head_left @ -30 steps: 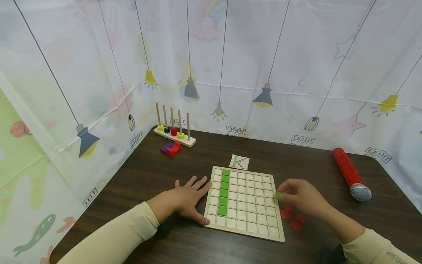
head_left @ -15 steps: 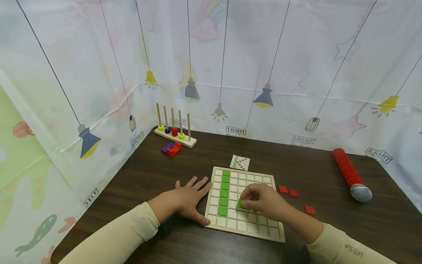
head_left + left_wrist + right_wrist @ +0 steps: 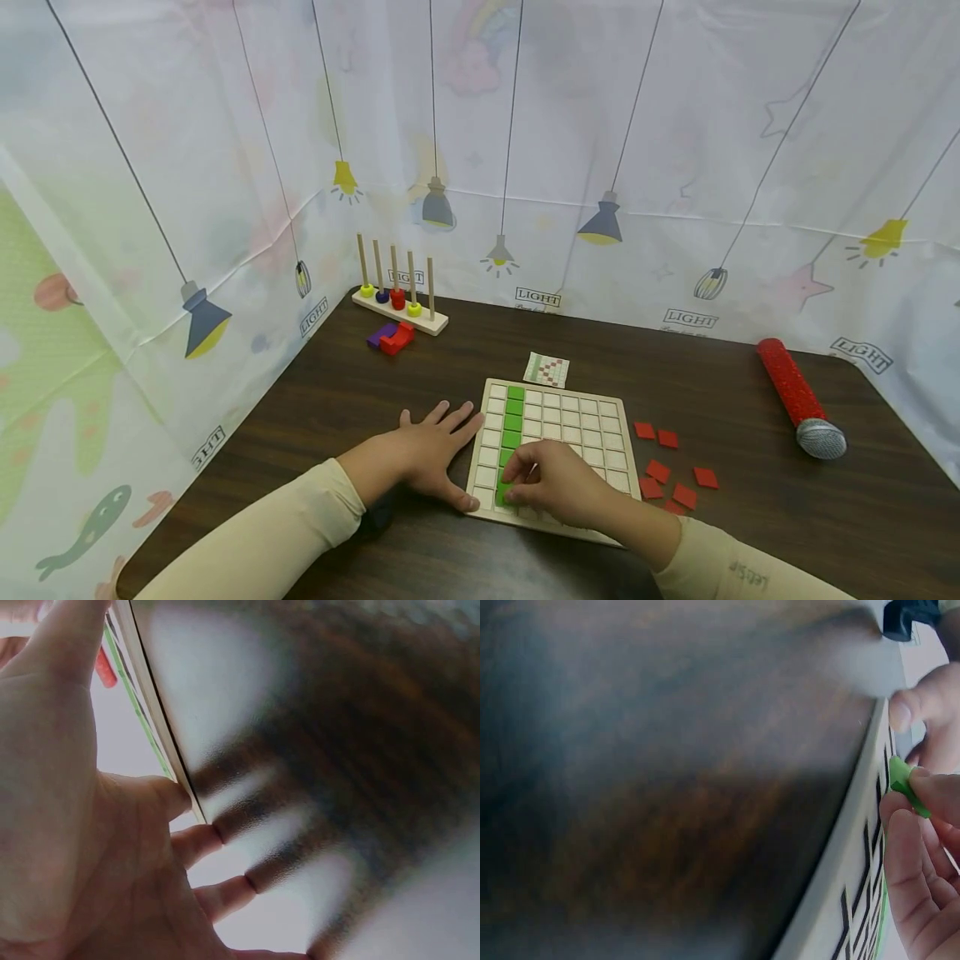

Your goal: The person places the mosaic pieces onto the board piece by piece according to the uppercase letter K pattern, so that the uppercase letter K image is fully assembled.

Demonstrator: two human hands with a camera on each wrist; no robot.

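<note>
A wooden grid board point(image 3: 626, 427) of pale square cells lies on the table. Several green tiles point(image 3: 512, 439) form a column in its second row of cells from the left. My right hand point(image 3: 555, 483) pinches another green square tile point(image 3: 898, 771) between thumb and fingers, low over the near end of that column. My left hand point(image 3: 431, 454) lies with fingers spread at the board's left edge, its thumb by the near left corner. In the left wrist view the fingertips touch the tabletop along the board's side point(image 3: 161, 712).
Several red tiles point(image 3: 684, 496) lie loose right of the board. A small pattern card point(image 3: 546, 370) sits behind it. Farther back left stand a peg stacker point(image 3: 401, 312) and red and purple blocks point(image 3: 395, 338). A red microphone point(image 3: 795, 387) lies at the right.
My right hand has carried the green tile from the board's right side leftward across to the near end of the green column. My left hand has stayed in place.
</note>
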